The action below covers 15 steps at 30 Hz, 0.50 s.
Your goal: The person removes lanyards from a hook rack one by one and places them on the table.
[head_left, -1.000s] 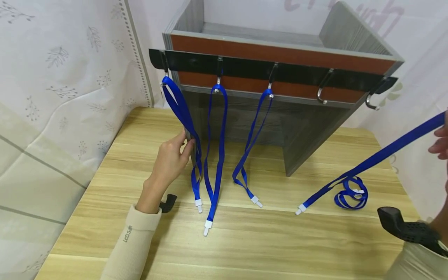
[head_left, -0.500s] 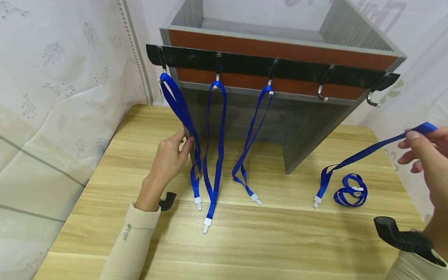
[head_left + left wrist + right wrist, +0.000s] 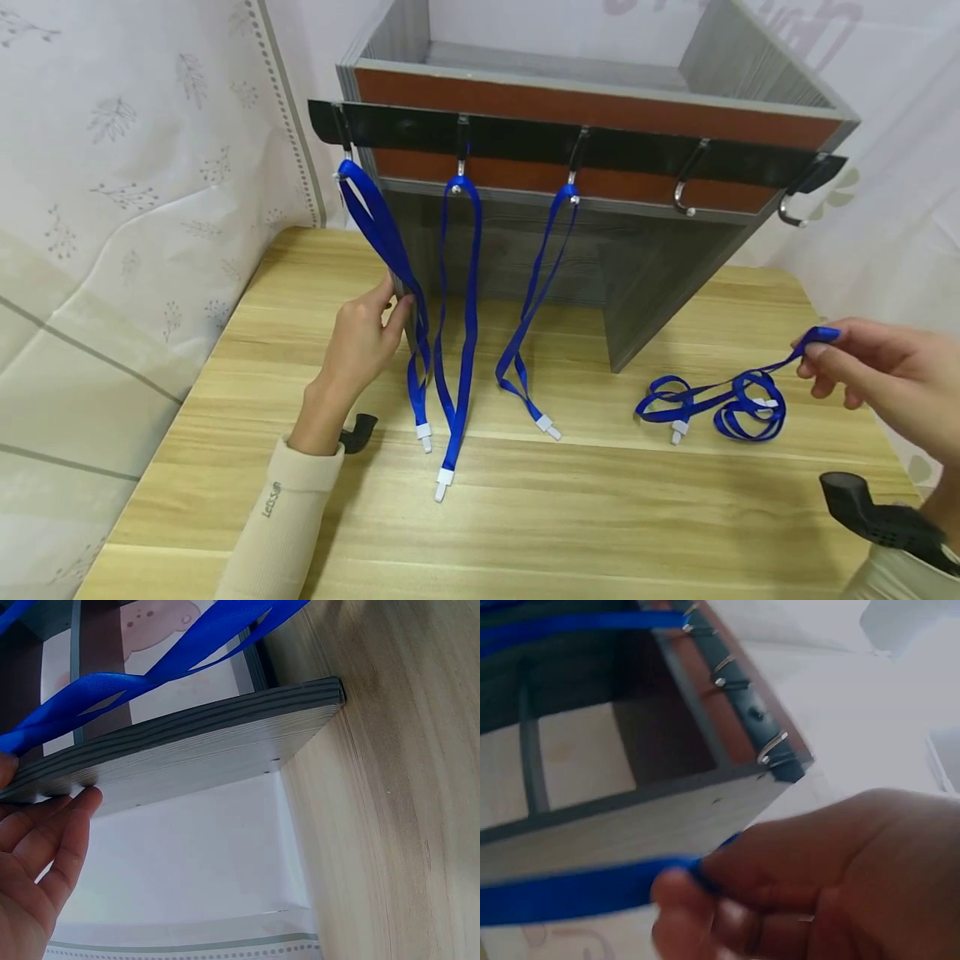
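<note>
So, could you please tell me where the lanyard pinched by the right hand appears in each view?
Head: lanyard at right, trailing from the right hand onto the table.
Left wrist: not in it; the straps there hang from the rack.
Right wrist: blurred blue band at lower left, meeting the fingers.
Shared landmark: the grey shelf.

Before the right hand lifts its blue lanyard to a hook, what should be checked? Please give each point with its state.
1. Right hand pinches the held lanyard at its loop end: ok.
2. Fourth hook is free: ok.
3. Fifth hook is free: ok.
4. Held lanyard lies apart from the coiled lanyard on the table: not ok, they overlap.
5. Left hand rests on the rack's side panel: ok.
</note>
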{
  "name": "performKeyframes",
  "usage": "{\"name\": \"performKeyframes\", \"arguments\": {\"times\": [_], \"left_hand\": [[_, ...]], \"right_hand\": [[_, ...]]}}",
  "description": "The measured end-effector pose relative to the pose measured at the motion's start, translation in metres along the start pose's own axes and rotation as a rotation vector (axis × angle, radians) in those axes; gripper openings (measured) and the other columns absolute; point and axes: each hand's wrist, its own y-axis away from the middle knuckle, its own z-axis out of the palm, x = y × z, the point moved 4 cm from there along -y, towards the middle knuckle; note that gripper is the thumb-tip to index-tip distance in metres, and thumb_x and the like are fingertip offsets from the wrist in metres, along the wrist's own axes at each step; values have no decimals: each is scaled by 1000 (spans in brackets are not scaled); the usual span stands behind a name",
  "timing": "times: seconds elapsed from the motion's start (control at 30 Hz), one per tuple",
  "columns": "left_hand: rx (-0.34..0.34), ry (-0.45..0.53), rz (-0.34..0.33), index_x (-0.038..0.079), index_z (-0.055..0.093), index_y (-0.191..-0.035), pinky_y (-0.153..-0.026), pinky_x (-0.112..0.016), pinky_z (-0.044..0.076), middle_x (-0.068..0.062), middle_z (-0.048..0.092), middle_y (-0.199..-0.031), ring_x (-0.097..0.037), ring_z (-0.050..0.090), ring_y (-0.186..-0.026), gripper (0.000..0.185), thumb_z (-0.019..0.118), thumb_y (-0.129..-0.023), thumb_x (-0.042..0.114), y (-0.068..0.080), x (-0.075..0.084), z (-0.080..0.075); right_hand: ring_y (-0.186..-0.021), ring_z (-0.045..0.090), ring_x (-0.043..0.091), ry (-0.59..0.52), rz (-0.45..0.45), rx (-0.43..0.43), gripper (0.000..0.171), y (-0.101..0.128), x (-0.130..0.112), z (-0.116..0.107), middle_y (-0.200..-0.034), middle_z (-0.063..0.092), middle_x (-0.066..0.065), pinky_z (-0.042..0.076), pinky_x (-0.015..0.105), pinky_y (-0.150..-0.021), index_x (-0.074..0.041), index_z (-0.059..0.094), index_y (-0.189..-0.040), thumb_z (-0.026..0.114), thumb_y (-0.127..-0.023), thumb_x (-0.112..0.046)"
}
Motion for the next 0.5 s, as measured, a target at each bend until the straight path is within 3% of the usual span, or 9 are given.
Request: {"name": "performKeyframes", "arguments": {"times": [0.1, 0.2, 0.33, 0.5], "left_hand": [[-1, 0, -8, 6, 63, -114, -85, -50, 57, -13, 74, -95, -32, 72, -93, 15, 59, -99, 9, 0, 0, -1], [-1, -1, -7, 6, 63, -114, -84, -50, 57, -13, 74, -96, -32, 72, -92, 15, 60, -99, 9, 0, 0, -1], [0, -3, 0, 6, 63, -115, -84, -50, 57, -13, 74, -98, -32, 72, -93, 16, 60, -99, 8, 0, 0, 0], [-3, -2, 0, 7, 62, -116, -85, -50, 57, -13, 74, -100, -31, 71, -94, 18, 59, -99, 9, 0, 0, 0]], "right_hand": [[-59, 56, -1, 161, 49, -49, 12, -6, 5, 4, -71, 62, -19, 44, 19, -46, -1, 64, -102, 54, -101, -6], [-57, 57, -3, 248, 69, -76, 16, -14, 11, 10, -72, 69, -6, 47, 20, -47, 5, 65, -104, 57, -100, -8], [-56, 58, -7, 282, 68, -83, 14, -22, 18, 20, -78, 72, 14, 48, 19, -48, 5, 66, -101, 59, -98, -7], [-57, 62, -5, 290, 38, -123, 13, -31, 23, 34, -87, 73, 18, 49, 19, -52, 4, 68, -102, 61, -96, -5]]}}
